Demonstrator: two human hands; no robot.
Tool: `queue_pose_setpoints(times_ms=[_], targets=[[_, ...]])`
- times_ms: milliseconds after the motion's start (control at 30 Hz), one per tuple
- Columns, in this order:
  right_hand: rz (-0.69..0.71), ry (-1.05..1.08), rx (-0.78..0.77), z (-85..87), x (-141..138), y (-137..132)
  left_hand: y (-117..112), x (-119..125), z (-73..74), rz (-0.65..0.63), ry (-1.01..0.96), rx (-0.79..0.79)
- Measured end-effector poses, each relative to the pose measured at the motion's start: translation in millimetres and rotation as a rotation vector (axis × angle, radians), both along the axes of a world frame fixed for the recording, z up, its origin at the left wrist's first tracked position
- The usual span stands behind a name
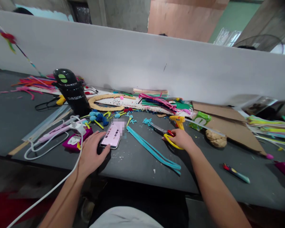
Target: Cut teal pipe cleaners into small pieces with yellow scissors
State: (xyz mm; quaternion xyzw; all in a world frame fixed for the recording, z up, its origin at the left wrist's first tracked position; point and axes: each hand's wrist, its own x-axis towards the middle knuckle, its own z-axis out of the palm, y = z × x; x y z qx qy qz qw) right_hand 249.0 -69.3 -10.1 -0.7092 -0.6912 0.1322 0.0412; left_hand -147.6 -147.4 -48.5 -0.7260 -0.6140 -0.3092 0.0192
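Note:
My left hand (93,152) is curled round the near left side of a smartphone (112,136), its thumb at the bottom edge. The phone's lit screen faces up, partly blurred. Scissors (159,129) with red and yellow handles are in my right hand (182,140), low over the dark table. Their blades point left, toward a small blue fuzzy piece (147,122). Between my hands lie long light-blue pipe cleaners (154,151). Behind the phone are blue pompom pieces (98,117) with yellow-green stems. A yellow glue gun (178,120) lies just beyond my right hand.
A black bottle (72,95) stands at the back left, near a pink tool (54,131) and a white cable (61,180). Cardboard (239,134), a green box (199,121) and a tan lump (216,138) lie right. A pale partition (142,63) closes the back.

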Motion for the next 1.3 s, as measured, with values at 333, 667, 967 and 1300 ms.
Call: queue_pose_setpoints(times_ms=[333,667,967,1300], targets=[[-0.042,-0.002,0.007,4.6,-2.5,-1.7,2.2,2.2,-2.8,0.028,0.033,0.017],[-0.072,0.07,0.087,9.9,-5.3,-3.4,-2.0,5.3,3.0,0.043,-0.055,0.076],[-0.078,0.111,0.106,11.9,-6.7,-3.9,0.5,5.5,-0.6,0.048,0.015,0.1],[-0.071,0.117,0.113,10.5,-6.1,-4.2,0.5,5.0,-2.4,0.04,0.022,0.115]])
